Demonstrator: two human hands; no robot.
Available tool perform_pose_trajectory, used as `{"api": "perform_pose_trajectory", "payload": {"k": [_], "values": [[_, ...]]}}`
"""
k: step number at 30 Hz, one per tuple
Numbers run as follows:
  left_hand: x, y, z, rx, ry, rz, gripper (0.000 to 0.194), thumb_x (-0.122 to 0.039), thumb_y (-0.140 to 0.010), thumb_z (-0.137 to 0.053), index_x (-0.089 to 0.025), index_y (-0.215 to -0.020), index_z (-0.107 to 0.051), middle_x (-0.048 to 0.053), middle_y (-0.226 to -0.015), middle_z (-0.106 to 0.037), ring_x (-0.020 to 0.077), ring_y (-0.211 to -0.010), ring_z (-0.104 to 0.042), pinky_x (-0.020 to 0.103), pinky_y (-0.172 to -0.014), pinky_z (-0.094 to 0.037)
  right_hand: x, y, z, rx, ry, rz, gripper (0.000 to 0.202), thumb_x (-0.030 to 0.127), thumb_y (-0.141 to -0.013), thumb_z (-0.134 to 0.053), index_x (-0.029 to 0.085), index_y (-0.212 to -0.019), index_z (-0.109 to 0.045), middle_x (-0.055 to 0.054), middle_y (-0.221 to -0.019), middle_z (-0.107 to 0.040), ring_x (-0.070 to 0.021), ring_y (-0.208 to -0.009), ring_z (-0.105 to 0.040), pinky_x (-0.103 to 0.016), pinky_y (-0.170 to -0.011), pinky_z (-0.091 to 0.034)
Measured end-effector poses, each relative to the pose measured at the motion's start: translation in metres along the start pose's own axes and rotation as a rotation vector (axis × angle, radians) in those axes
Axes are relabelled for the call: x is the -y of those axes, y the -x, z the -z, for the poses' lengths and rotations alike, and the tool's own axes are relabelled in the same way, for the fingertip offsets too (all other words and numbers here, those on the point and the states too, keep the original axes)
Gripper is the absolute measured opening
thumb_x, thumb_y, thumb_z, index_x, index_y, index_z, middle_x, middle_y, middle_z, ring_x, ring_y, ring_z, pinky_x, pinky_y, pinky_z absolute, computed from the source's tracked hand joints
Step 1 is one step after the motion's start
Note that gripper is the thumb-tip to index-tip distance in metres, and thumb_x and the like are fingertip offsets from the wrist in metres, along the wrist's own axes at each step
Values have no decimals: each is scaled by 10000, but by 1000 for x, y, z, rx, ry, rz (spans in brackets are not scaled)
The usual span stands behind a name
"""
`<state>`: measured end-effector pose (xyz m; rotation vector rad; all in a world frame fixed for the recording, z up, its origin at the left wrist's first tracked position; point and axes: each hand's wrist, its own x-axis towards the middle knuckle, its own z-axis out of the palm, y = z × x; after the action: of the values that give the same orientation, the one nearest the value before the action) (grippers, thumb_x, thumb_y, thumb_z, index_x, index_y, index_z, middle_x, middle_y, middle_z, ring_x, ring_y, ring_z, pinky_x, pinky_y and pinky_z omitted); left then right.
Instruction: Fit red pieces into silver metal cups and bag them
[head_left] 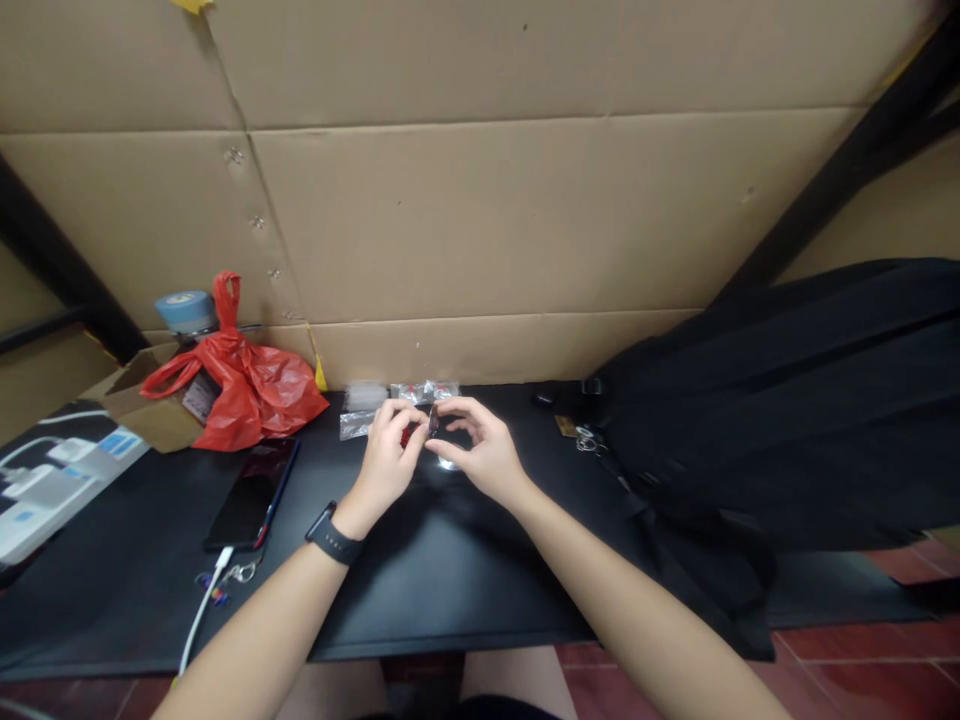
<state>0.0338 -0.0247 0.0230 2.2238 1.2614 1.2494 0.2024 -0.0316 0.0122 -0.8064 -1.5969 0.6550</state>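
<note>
Black tabletop below; small dark piece pinched in left hand, fingers of right hand spread around it, contact unclear. Best steadied lightly.

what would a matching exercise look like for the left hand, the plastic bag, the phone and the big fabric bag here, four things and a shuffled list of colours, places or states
Column one
1. left hand
2. plastic bag
3. phone
4. fabric bag

Column two
A. has a white cable plugged into one end
B. black, at the right side of the picture
C. has a dark watch strapped at its wrist
D. red, with a handle loop standing up

Right pairs
1-C, 2-D, 3-A, 4-B
</note>
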Motion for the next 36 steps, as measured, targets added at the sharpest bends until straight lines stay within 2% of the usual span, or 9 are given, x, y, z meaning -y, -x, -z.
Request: {"api": "perform_pose_trajectory", "payload": {"k": [7, 15, 20, 27, 34, 36], "values": [[1, 1, 4, -106, -111, -121, 134, -254, -946, -538, -213, -946, -665, 71, -1047, -582, 229, -1048, -547, 369, -915, -424, 3, -2, 2, 39, -111, -36, 409, 353, -730, -827, 227, -1062, -626, -86, -1133, -667, -228, -1042, -653, -358, -859, -549], [-2, 4, 5, -156, -254, -228, 137, -244, -952, -542, -222, -963, -677, 75, -1042, -608, 238, -1037, -541, 381, -874, -381, 0, 0, 0, 41, -257, -151, 442, 318, -674, -865, 223, -1030, -621, -74, -1092, -693, -218, -1011, -680, -336, -839, -559], [-5, 6, 4, -151, -289, -232, 145, -247, -963, -533, -217, -959, -675, 72, -1033, -619, 231, -1028, -534, 378, -877, -362, -4, 0, -1, 31, -315, -215, 396, 306, -633, -884, 205, -892, -602, -83, -1117, -702, -217, -993, -692, -334, -838, -567], [-7, 4, 7, -110, -296, -171, 101, -247, -936, -573, -219, -931, -670, 75, -1085, -606, 248, -1060, -502, 391, -874, -359, -6, 0, 0, 61, -307, -164, 421, 281, -607, -901, 209, -919, -628, -100, -1198, -684, -236, -1055, -677, -375, -913, -559], [-9, 5, 9, -132, -324, -222, 122, -270, -941, -586, -241, -951, -705, 74, -1110, -602, 257, -1093, -487, 396, -874, -346, -8, 2, -1, 34, -310, -238, 404, 343, -633, -889, 214, -902, -615, -71, -1092, -702, -214, -946, -691, -360, -861, -576], [-9, 6, 10, -155, -348, -226, 117, -278, -935, -599, -242, -943, -710, 75, -1110, -605, 261, -1102, -487, 398, -877, -341, -7, 1, 0, 67, -315, -256, 359, 404, -698, -843, 210, -904, -621, -66, -1056, -694, -203, -901, -688, -348, -824, -578]]}}
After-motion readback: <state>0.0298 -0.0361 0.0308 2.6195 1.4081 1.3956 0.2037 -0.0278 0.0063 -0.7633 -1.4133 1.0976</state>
